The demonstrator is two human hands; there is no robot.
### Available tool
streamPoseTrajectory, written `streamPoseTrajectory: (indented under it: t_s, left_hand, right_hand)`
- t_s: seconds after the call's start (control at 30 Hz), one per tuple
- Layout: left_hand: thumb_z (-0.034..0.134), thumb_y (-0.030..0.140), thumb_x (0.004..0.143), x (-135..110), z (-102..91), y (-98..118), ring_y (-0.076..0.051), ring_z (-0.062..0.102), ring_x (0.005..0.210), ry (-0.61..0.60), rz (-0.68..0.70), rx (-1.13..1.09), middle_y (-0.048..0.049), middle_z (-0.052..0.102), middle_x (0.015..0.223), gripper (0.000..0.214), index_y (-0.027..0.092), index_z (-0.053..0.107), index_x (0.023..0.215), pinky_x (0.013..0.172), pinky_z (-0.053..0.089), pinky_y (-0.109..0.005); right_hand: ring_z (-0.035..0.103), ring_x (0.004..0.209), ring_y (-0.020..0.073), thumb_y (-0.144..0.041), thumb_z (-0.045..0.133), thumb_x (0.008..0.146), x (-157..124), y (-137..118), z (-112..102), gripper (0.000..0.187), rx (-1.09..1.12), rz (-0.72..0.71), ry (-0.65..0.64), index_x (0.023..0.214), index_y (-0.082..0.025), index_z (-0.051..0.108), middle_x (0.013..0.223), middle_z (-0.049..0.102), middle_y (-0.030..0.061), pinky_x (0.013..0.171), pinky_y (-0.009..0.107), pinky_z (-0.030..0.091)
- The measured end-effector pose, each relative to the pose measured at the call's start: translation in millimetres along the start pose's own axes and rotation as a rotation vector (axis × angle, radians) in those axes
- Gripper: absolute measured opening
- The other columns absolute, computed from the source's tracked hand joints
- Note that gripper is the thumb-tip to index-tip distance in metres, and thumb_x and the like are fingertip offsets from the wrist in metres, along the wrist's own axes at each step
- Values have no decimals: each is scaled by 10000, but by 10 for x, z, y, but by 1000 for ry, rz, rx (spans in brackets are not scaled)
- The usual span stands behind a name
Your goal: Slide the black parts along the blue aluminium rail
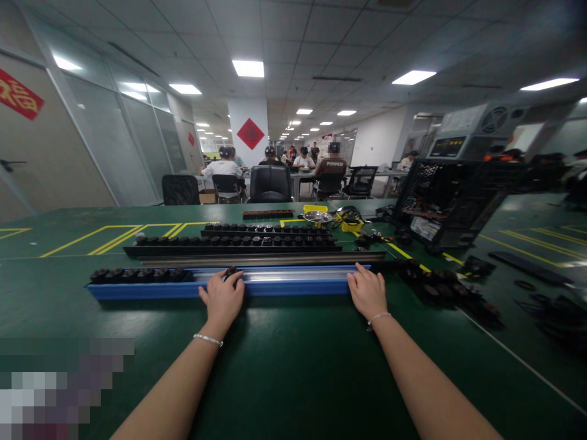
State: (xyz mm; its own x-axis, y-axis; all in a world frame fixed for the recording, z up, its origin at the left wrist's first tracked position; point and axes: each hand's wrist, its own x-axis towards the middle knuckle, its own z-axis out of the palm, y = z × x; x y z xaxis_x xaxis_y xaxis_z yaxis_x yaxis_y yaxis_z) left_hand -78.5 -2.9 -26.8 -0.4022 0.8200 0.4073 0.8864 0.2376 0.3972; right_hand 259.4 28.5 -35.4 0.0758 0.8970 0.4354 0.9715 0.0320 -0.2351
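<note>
A long blue rail with a silvery channel lies across the table in front of me. Several black roller-like parts sit in a row in its left half. My left hand is over the middle of the rail, fingers bent round one small black roller-like part at the channel; its underside is hidden. At the rail's right end, my right hand grips the end, thumb on the near side and fingers over the top.
Behind the rail lie dark strips with more black parts. A metal dish, a yellow container and an open computer case stand farther back. Loose black parts lie to the right. People sit at desks beyond.
</note>
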Motion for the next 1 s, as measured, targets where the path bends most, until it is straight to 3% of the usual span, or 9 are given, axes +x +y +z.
streamPoseTrajectory:
  t_s: [1.0]
  left_hand:
    - [431, 317, 866, -38, -67, 51, -266, 481, 1147, -9, 64, 14, -84, 558, 1221, 310, 328, 686, 1041, 1037, 153, -640]
  right_hand:
    - [461, 1175, 239, -368, 271, 912, 16, 11, 24, 431, 12, -3, 24, 763, -191, 634, 1327, 522, 89, 1055, 496, 222]
